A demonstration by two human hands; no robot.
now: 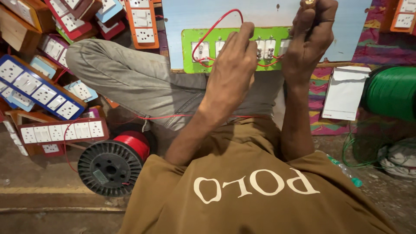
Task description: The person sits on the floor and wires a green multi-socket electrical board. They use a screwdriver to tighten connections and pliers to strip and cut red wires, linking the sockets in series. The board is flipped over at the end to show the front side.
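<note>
A green switch plate (190, 64) lies back side up on my lap against a pale blue board (195, 17), with white switch bodies and thin red wire (215, 27) looped over it. My left hand (232, 65) rests on the plate and pinches the red wire near the switches. My right hand (310, 37) is closed around the handle of a tool, likely a screwdriver (310, 2), held upright over the plate's right end; its tip is hidden.
A black spool of red wire (115, 162) stands at my left knee. Switchboards in blue, red and orange frames (39, 93) pile up at left. A green wire spool (392, 91), a white packet (344, 93) and a green pen (346, 171) lie at right.
</note>
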